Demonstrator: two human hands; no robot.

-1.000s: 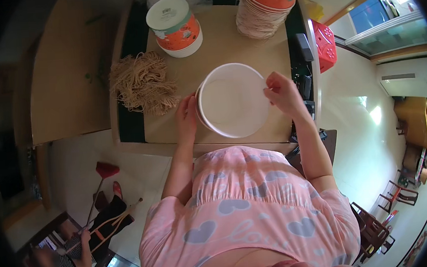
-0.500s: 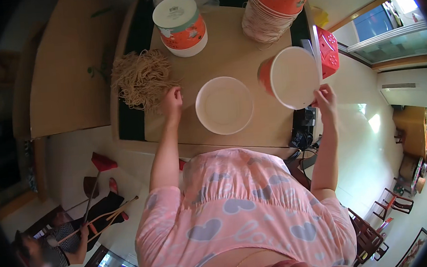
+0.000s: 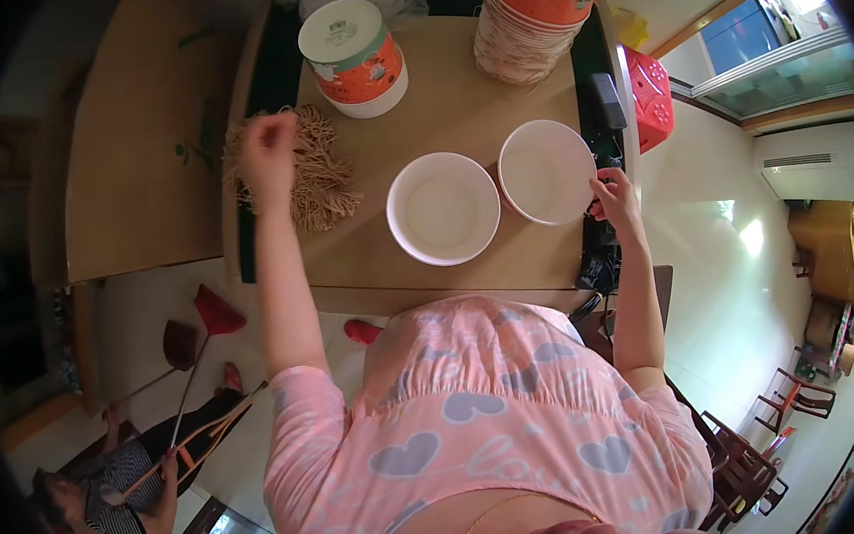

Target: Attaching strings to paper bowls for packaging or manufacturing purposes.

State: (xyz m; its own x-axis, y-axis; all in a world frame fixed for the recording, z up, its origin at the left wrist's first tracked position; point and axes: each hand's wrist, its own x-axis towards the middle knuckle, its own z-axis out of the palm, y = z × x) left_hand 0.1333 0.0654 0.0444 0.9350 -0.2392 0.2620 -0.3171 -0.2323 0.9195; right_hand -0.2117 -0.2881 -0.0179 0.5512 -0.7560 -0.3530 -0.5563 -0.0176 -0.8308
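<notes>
Two round paper tubs with white insides stand mouth up on the table: a middle tub point(image 3: 443, 209) and a right tub point(image 3: 547, 173) close beside it. My right hand point(image 3: 618, 202) grips the right tub's rim on its outer side, fingers bent round the edge. Over a tangled heap of thin beige cords point(image 3: 320, 180) at the left hovers my left hand point(image 3: 270, 159), its fingers curled. Whether a cord is pinched in them is hidden.
Orange printed tubs point(image 3: 359, 66) sit upside down behind the cords. A tall nested tub stack point(image 3: 525, 43) rises at the back right. A dark device with cables point(image 3: 599, 265) lies along the right table edge. A big cardboard box point(image 3: 136, 139) stands left; a person point(image 3: 128, 481) holds a broom.
The right tub has come down from a tilted, lifted pose to standing beside the middle tub, my right hand still on its rim. My left hand has moved left and farther over the cords.
</notes>
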